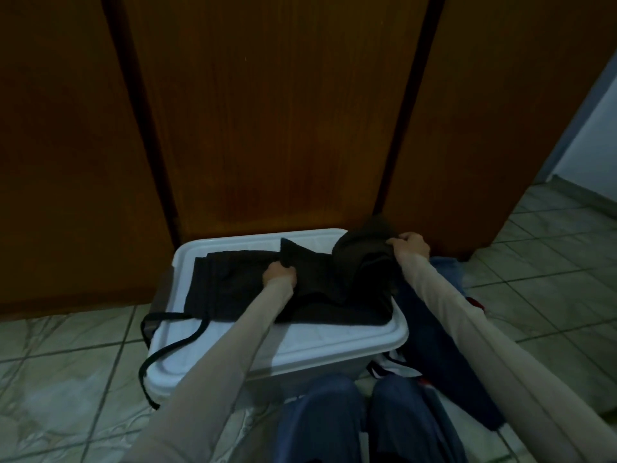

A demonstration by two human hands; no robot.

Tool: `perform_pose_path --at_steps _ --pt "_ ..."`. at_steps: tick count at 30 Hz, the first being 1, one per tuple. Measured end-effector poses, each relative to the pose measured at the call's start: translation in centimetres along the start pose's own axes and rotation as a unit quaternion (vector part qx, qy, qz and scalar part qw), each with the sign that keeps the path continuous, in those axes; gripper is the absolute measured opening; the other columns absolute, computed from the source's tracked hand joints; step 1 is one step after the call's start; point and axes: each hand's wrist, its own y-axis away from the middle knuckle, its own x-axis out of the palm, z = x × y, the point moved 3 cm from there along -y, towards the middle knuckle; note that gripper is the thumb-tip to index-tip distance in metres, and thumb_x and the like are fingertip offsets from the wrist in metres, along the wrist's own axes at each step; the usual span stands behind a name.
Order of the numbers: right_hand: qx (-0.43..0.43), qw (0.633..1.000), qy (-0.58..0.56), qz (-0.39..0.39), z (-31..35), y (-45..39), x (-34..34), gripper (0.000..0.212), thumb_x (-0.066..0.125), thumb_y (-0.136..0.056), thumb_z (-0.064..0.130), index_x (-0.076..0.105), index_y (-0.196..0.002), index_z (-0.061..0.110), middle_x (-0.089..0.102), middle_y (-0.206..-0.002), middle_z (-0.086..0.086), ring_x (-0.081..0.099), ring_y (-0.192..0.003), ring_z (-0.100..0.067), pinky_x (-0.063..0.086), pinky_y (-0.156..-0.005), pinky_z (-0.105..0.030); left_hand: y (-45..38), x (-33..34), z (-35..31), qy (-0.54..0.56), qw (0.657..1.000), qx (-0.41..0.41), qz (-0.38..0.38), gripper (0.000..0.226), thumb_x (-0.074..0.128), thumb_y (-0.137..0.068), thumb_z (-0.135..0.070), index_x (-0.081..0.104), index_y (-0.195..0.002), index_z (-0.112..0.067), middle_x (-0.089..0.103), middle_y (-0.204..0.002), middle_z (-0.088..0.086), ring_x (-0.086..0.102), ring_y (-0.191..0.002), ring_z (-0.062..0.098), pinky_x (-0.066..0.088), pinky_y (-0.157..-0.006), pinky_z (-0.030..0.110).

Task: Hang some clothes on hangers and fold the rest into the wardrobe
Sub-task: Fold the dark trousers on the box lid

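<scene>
A dark garment (233, 282) lies spread on the lid of a white plastic box (300, 342). Its black drawstring (167, 345) trails over the box's left front corner. My left hand (278, 274) grips a raised fold of the garment near the middle of the lid. My right hand (412, 247) grips a bunched part of the same dark cloth (364, 255) at the lid's far right corner. Both arms are in light long sleeves.
Closed brown wardrobe doors (273, 111) stand right behind the box. A pile of blue and navy clothes (434, 345) lies on the tiled floor (66, 362) to the right of the box. My knees in blue trousers (334, 422) are at the bottom.
</scene>
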Motion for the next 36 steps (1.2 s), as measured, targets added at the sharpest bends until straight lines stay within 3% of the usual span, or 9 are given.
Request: perform_pose_path --at_steps 5,8,12,15,18,21,28,32,36 --pt "0.005 0.998 0.042 0.047 -0.6 -0.6 1.4 0.034 0.060 -0.090 0.017 0.056 -0.123 0.009 0.051 -0.131 -0.016 0.049 -0.119 -0.032 0.041 -0.101 -0.039 -1.2 -7.1 2.6 -0.052 0.993 -0.023 -0.105 0.031 0.046 -0.097 -0.021 0.055 -0.118 0.000 0.058 -0.118 0.018 0.057 -0.105 0.031 0.044 -0.085 0.036" --pt "-0.026 0.986 0.129 0.102 -0.2 0.9 4.9 0.035 0.057 -0.092 0.021 0.052 -0.125 0.012 0.050 -0.132 -0.014 0.049 -0.118 -0.029 0.040 -0.097 -0.037 -1.2 -10.8 4.3 -0.113 0.983 -0.014 -0.146 0.029 0.044 -0.098 -0.026 0.057 -0.110 -0.004 0.061 -0.112 0.016 0.059 -0.101 0.031 0.046 -0.084 0.037" --pt "-0.142 0.923 0.348 0.086 -0.1 3.8 9.4 0.066 0.052 -0.092 0.035 0.019 -0.147 0.015 0.021 -0.150 -0.017 0.022 -0.139 -0.033 0.026 -0.110 -0.049 -0.5 -13.7 6.5 -0.217 0.958 -0.034 -0.185 0.032 0.047 -0.096 -0.035 0.058 -0.105 -0.007 0.062 -0.106 0.012 0.061 -0.097 0.028 0.048 -0.081 0.034" --pt "-0.131 0.885 0.425 0.139 -1.6 4.5 11.2 0.067 0.032 -0.098 0.047 0.000 -0.151 0.021 -0.005 -0.157 -0.014 -0.001 -0.145 -0.030 0.011 -0.114 -0.055 -0.1 -13.8 7.7 -0.285 0.937 -0.032 -0.200 0.033 0.047 -0.096 -0.037 0.059 -0.104 -0.006 0.063 -0.102 0.010 0.062 -0.093 0.025 0.048 -0.078 0.032" --pt "-0.099 0.860 0.469 0.175 -3.3 4.1 11.1 0.073 0.016 -0.093 0.064 -0.010 -0.150 0.026 -0.016 -0.157 -0.009 -0.012 -0.145 -0.027 -0.001 -0.113 -0.056 0.2 -13.0 7.9 -0.318 0.920 -0.021 -0.227 0.030 0.044 -0.098 -0.032 0.055 -0.110 -0.006 0.062 -0.106 0.010 0.061 -0.097 0.025 0.046 -0.080 0.033" --pt "-0.085 0.854 0.480 0.183 -4.0 3.8 10.3 0.081 0.013 -0.086 0.075 -0.014 -0.148 0.029 -0.021 -0.156 -0.008 -0.017 -0.143 -0.029 -0.006 -0.111 -0.058 0.3 -12.4 7.3 -0.349 0.905 -0.010 -0.241 0.030 0.046 -0.098 -0.024 0.046 -0.121 -0.005 0.058 -0.116 0.012 0.057 -0.107 0.026 0.045 -0.086 0.035" --pt "-0.083 0.849 0.498 0.157 -3.4 3.7 10.7 0.079 0.015 -0.090 0.070 -0.010 -0.149 0.025 -0.021 -0.155 -0.011 -0.017 -0.143 -0.031 -0.004 -0.111 -0.061 0.2 -10.7 6.9 -0.416 0.865 0.046 -0.278 0.055 0.049 -0.093 -0.015 0.021 -0.140 -0.004 0.035 -0.139 0.019 0.033 -0.130 0.032 0.034 -0.104 0.048" --pt "-0.239 0.827 0.477 0.179 -2.4 4.4 12.0 0.063 0.015 -0.099 0.050 -0.009 -0.150 0.022 -0.020 -0.156 -0.001 -0.016 -0.144 -0.018 -0.007 -0.111 -0.059 -0.1 -8.0 6.0 -0.449 0.864 0.136 -0.184 0.060 0.031 -0.101 -0.028 0.001 -0.150 -0.011 0.001 -0.157 0.015 0.000 -0.145 0.031 0.003 -0.113 0.058" --pt "-0.239 0.837 0.428 0.244 -2.1 4.2 13.1 0.061 0.016 -0.099 0.051 -0.013 -0.148 0.028 -0.016 -0.157 0.002 -0.013 -0.145 -0.015 -0.007 -0.112 -0.057 -0.1 -4.3 5.6 -0.449 0.861 0.235 -0.032 0.059 0.017 -0.101 -0.045 -0.004 -0.151 -0.021 -0.012 -0.158 0.005 -0.012 -0.145 0.021 -0.009 -0.113 0.053"
